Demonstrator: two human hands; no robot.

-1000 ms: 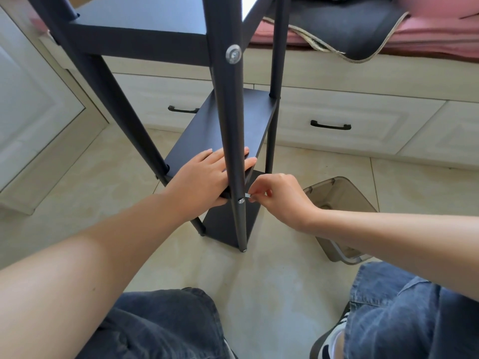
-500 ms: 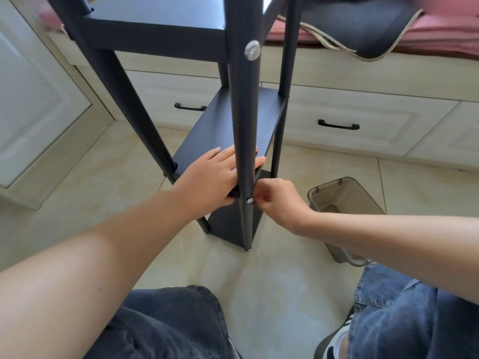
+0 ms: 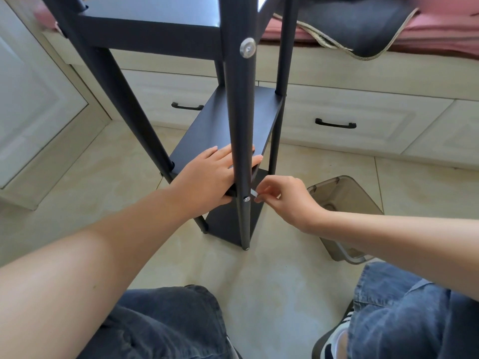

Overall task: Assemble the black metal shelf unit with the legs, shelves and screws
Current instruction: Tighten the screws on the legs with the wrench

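Black shelf (image 3: 228,130) edge gripped by left hand (image 3: 207,181); right hand (image 3: 285,200) pinches, seemingly, a key (image 3: 253,194).

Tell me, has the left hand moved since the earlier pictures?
No. The left hand still grips the middle shelf at its near end, fingertips just past the front leg.
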